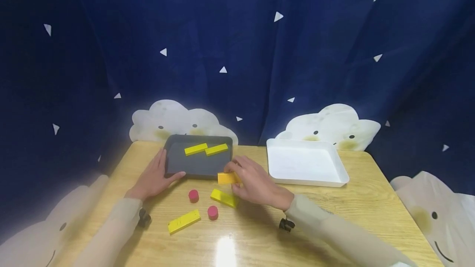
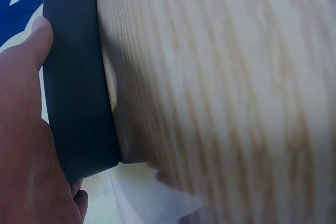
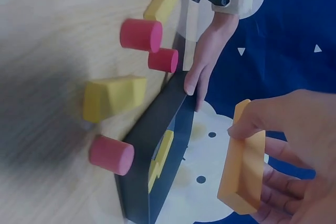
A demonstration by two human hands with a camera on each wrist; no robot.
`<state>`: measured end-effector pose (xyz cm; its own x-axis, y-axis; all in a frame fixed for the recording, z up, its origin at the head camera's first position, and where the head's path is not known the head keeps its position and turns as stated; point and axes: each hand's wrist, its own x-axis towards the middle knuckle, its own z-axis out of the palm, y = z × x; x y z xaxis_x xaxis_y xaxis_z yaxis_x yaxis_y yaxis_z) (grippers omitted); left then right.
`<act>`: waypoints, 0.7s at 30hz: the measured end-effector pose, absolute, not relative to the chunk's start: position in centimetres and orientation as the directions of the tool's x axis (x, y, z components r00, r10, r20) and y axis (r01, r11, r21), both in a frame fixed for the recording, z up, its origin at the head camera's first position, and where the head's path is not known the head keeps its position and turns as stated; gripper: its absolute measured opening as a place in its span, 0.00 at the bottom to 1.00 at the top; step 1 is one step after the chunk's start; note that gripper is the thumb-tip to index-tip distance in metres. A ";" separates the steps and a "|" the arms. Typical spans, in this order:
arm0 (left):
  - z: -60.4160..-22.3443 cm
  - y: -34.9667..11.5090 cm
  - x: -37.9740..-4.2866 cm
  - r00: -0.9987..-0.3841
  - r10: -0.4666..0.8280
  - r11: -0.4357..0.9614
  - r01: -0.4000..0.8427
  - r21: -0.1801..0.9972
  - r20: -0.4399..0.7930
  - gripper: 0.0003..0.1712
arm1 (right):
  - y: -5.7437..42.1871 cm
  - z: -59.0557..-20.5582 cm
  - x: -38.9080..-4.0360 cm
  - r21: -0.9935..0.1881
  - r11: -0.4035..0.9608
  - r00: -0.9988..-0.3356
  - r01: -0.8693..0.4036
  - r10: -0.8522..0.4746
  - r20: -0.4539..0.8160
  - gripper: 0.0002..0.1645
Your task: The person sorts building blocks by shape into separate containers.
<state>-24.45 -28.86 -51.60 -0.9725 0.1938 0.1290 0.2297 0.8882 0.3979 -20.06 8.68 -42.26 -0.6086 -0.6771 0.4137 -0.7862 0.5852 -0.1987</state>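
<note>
My right hand (image 1: pixel 256 182) pinches an orange rectangular block (image 1: pixel 228 178) between thumb and fingers, above the front right corner of a dark grey tray (image 1: pixel 200 168). Two yellow blocks, one left (image 1: pixel 195 148) and one right (image 1: pixel 217 149), lie in that tray. My left hand (image 1: pixel 154 176) rests against the tray's front left corner, its thumb along the front wall and its fingers fairly straight along the left side. Before the tray, a yellow block (image 1: pixel 224 198) lies on the table near a pink cylinder (image 1: pixel 213 212).
Another yellow block (image 1: pixel 184 221) and a pink cylinder (image 1: pixel 193 195) lie nearer my left arm. A third pink cylinder (image 3: pixel 112 155), seen in the right wrist view, stands by the dark tray. A white tray (image 1: pixel 304 162) sits at the right. Behind the table hangs a blue curtain (image 1: pixel 252 73).
</note>
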 end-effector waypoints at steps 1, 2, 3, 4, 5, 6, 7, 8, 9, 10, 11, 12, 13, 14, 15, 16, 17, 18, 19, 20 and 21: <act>-51.6 -28.9 -24.5 -0.973 0.194 0.889 0.229 0.397 0.127 0.72 | 8.4 -42.1 -20.4 -0.203 0.582 -0.608 -0.788 -0.680 0.411 0.23; -51.6 -28.9 -24.5 -0.973 0.194 0.889 0.229 0.396 0.127 0.72 | 8.1 -42.0 -20.7 -0.206 0.579 -0.607 -0.789 -0.682 0.408 0.24; -51.6 -28.9 -24.5 -0.973 0.193 0.890 0.227 0.394 0.126 0.72 | 7.9 -41.9 -21.0 -0.207 0.580 -0.608 -0.788 -0.682 0.406 0.24; -51.6 -28.9 -24.5 -0.973 0.192 0.891 0.226 0.393 0.124 0.72 | 7.6 -41.8 -21.3 -0.204 0.581 -0.608 -0.788 -0.683 0.404 0.23; -51.7 -28.9 -24.5 -0.974 0.191 0.893 0.223 0.392 0.120 0.72 | 7.3 -41.7 -21.7 -0.206 0.581 -0.610 -0.787 -0.682 0.404 0.23; -51.7 -28.9 -24.5 -0.975 0.190 0.893 0.221 0.392 0.117 0.72 | 7.0 -41.6 -22.0 -0.207 0.583 -0.611 -0.786 -0.681 0.403 0.23; -51.7 -28.9 -24.6 -0.975 0.189 0.894 0.219 0.391 0.115 0.73 | 6.8 -41.5 -22.3 -0.209 0.584 -0.614 -0.784 -0.680 0.401 0.23; -51.7 -28.9 -24.6 -0.975 0.188 0.895 0.218 0.390 0.115 0.73 | 6.5 -41.5 -22.7 -0.209 0.587 -0.617 -0.782 -0.679 0.398 0.23; -51.8 -28.9 -24.7 -0.976 0.188 0.896 0.218 0.388 0.113 0.73 | 6.2 -41.4 -23.0 -0.207 0.590 -0.618 -0.780 -0.678 0.398 0.23; -51.8 -28.9 -24.7 -0.976 0.188 0.897 0.217 0.386 0.113 0.73 | 6.0 -41.3 -23.3 -0.205 0.590 -0.617 -0.781 -0.677 0.401 0.23; -51.9 -28.8 -24.7 -0.976 0.187 0.898 0.217 0.384 0.113 0.73 | 5.7 -41.3 -23.6 -0.202 0.592 -0.616 -0.781 -0.676 0.404 0.24; -51.9 -28.8 -24.7 -0.976 0.187 0.899 0.217 0.382 0.113 0.73 | 5.5 -41.2 -23.9 -0.193 0.594 -0.615 -0.781 -0.675 0.408 0.24; -52.0 -28.9 -24.7 -0.976 0.187 0.900 0.217 0.378 0.114 0.73 | 5.2 -41.2 -24.3 -0.186 0.595 -0.611 -0.782 -0.675 0.414 0.24; -52.0 -28.9 -24.7 -0.976 0.187 0.901 0.217 0.377 0.115 0.73 | 4.9 -41.1 -24.6 -0.177 0.596 -0.608 -0.783 -0.674 0.420 0.24; -52.0 -28.9 -24.7 -0.976 0.186 0.901 0.215 0.376 0.113 0.73 | 4.6 -41.1 -24.9 -0.169 0.598 -0.605 -0.783 -0.672 0.428 0.24; -51.9 -28.9 -24.7 -0.976 0.186 0.902 0.214 0.375 0.111 0.73 | 4.3 -41.1 -25.2 -0.165 0.600 -0.604 -0.783 -0.670 0.431 0.24; -51.9 -28.9 -24.6 -0.977 0.185 0.902 0.213 0.374 0.110 0.73 | 4.1 -41.0 -25.4 -0.159 0.602 -0.604 -0.782 -0.670 0.432 0.24; -51.9 -28.9 -24.6 -0.977 0.185 0.903 0.212 0.375 0.108 0.72 | 3.8 -41.0 -25.7 -0.160 0.603 -0.605 -0.782 -0.669 0.431 0.24; -51.9 -28.9 -24.6 -0.977 0.184 0.903 0.210 0.376 0.105 0.72 | 3.5 -40.9 -26.0 -0.163 0.602 -0.606 -0.781 -0.669 0.431 0.24; -51.8 -28.8 -24.6 -0.978 0.183 0.902 0.207 0.379 0.100 0.72 | 3.2 -40.9 -26.2 -0.164 0.604 -0.607 -0.780 -0.667 0.431 0.24; -51.7 -28.8 -24.6 -0.978 0.182 0.902 0.206 0.381 0.097 0.72 | 2.9 -40.8 -26.5 -0.167 0.603 -0.608 -0.780 -0.666 0.432 0.24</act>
<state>-24.57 -28.79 -51.74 -0.9785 0.1824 0.0968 0.2057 0.9016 0.3806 -26.47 2.94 -40.83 -0.6081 -0.6662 0.4318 -0.7797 0.6034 -0.1672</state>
